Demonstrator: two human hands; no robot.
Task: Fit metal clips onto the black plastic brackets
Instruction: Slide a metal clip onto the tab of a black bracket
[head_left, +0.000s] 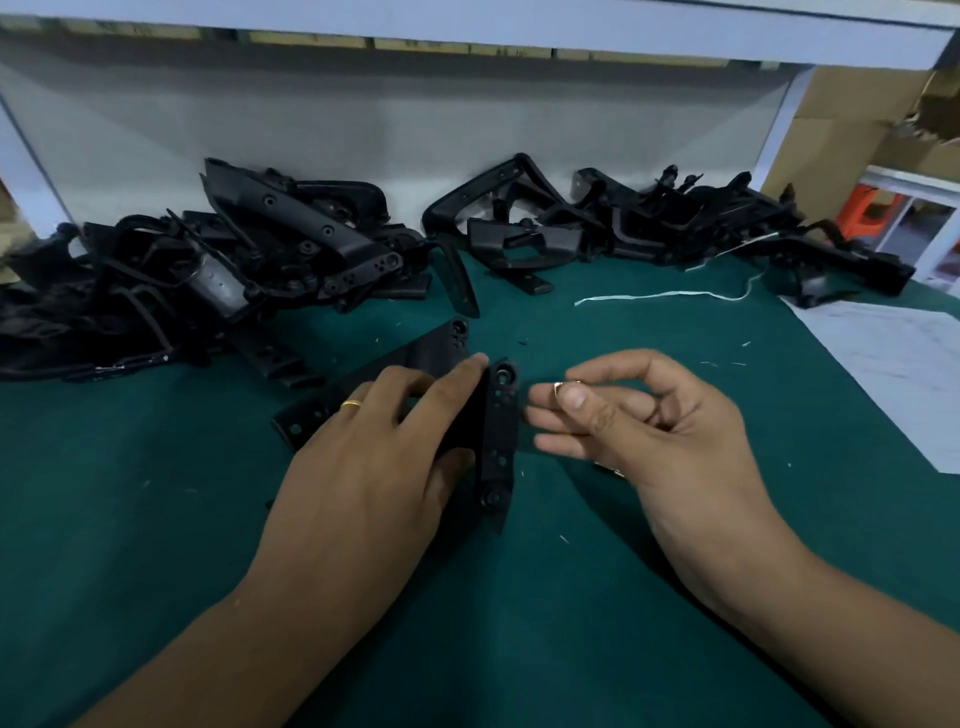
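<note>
On green mat: one bracket (498, 441) gripped left hand (374, 447); right hand (639, 415) pinching maybe one clip (563, 385)

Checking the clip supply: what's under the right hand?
Below the right hand only a small shiny bit peeks out on the green mat, maybe spare clips. The rest is covered. Its fingertips pinch one metal clip.

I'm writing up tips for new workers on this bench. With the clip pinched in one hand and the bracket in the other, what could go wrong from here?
1. The metal clip is tiny and only pinched at the right hand's fingertips; it could slip and be hard to spot on the green mat.
2. The left hand holds the black bracket tilted on edge, so pressing the clip on might twist it.
3. Another bracket lies right behind it, crowding the work.
</note>
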